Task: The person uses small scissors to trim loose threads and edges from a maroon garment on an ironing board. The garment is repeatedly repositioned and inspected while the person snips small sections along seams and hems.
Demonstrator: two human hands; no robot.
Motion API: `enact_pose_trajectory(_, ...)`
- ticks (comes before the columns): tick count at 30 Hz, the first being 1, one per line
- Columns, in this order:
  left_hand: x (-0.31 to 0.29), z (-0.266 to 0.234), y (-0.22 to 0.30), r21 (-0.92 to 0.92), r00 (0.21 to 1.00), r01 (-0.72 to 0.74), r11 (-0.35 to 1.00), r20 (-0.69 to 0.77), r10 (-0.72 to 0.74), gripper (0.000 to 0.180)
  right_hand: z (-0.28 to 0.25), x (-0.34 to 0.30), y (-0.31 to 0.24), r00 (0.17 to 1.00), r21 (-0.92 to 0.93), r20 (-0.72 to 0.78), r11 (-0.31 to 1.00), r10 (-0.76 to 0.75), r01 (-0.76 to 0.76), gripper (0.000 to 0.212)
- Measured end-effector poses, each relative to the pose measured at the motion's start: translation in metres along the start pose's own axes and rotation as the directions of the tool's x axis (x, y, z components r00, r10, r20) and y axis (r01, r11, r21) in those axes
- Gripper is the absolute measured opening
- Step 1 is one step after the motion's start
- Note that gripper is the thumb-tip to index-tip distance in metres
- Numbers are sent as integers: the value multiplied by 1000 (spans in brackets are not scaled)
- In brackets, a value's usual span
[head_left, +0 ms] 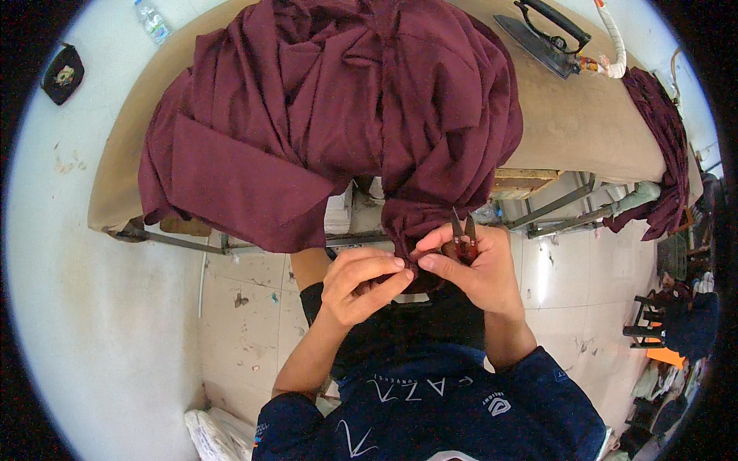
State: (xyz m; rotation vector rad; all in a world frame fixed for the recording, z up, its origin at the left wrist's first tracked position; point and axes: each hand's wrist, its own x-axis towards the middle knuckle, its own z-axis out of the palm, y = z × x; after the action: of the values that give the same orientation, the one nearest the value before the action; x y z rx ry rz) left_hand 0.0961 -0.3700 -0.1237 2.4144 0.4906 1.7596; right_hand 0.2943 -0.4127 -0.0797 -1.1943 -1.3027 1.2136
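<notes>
Two hands pinch the hanging edge of a dark maroon woven garment (323,123): left hand (360,286) closed on cloth, right hand (477,270) gripping small metal thread snips (463,234). Beyond the garment, a black flat iron (547,34) rests on the tan padded table (584,115).

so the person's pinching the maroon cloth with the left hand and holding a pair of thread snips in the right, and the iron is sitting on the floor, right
Not quite: the iron sits on the padded table, near its far right end, not on the floor. The head view shows it. The rest holds: the left hand pinches the maroon cloth and the right hand holds the thread snips.
</notes>
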Motion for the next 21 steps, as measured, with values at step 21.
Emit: enact_pose_trajectory(21, -6, -3, -4, -11, 999, 4, 1000, 45, -4, 30, 11, -5, -5, 985, -210, -52, 966, -162, 148, 30)
